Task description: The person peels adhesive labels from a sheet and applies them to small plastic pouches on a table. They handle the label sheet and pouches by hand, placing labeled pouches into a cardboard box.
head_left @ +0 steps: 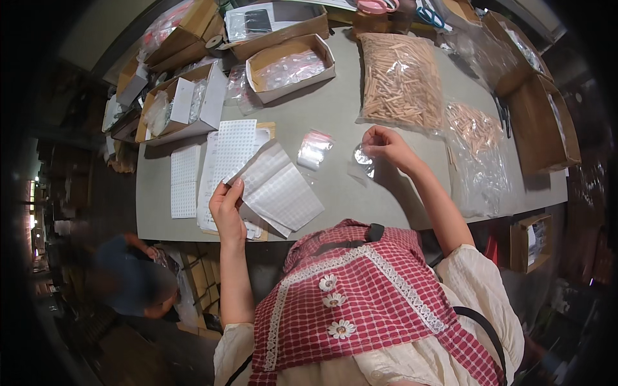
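My left hand (226, 209) pinches the edge of a creased, whitish label sheet (280, 186), held tilted above the near edge of the table. Between the fingertips of my right hand (389, 148) hangs a small clear plastic bag (364, 162) with something round, dark and shiny; I cannot make out what it is. A small pile of clear zip bags (315, 149) with red-edged tops lies between my hands. Left of the held sheet are more sheets of small round labels (235, 145), and another such sheet (185, 179) lies further left.
A large bag of wooden dowels (400, 83) lies at the back right, with a part-filled dowel bag (476, 138) beside it. Open boxes (293, 90) stand along the back and left. A brown carton (537, 128) is on the right. Another person (138, 273) is at lower left.
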Available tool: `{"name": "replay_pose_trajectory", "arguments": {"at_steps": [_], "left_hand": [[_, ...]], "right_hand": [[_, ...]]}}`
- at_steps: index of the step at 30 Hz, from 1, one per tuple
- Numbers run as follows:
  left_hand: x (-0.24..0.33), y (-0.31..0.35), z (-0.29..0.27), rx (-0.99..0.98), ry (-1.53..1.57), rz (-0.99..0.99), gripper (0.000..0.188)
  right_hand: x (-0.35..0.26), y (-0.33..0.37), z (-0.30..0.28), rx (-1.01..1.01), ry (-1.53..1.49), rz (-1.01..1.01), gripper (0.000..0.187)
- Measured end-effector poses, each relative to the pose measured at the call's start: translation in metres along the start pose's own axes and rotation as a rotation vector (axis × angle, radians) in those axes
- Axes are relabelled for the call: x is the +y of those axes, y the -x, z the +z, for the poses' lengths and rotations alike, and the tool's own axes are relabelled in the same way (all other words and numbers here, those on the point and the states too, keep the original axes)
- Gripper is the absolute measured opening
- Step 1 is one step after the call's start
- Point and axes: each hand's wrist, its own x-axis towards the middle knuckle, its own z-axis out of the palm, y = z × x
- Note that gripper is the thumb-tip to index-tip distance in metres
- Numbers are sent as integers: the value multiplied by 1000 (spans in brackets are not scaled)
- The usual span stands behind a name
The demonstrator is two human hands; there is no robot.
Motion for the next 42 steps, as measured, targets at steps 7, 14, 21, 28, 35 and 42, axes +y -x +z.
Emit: {"name": "replay_pose_trajectory", "arguments": {"at_steps": [7,14,21,28,35,42], "left_hand": [[1,8,4,-54,-32,28,18],[-1,35,18,-301,-218,175,26],[9,60,31,-443,-336,300,25],[-7,76,24,-472,-228,150,27],[-31,85,24,-490,-132,28,26],[-61,86,34,-471,34,-252,24]], "right_hand": [[12,25,0,324,244,-366,16],[-35,76,37,143,549,-515,28],[-87,88,94,-132,185,-368,24],[-72,108,104,-23,23,-213,20],[-58,126,102,54,84,-95,20],[-40,141,96,106,316,-242,16]]}}
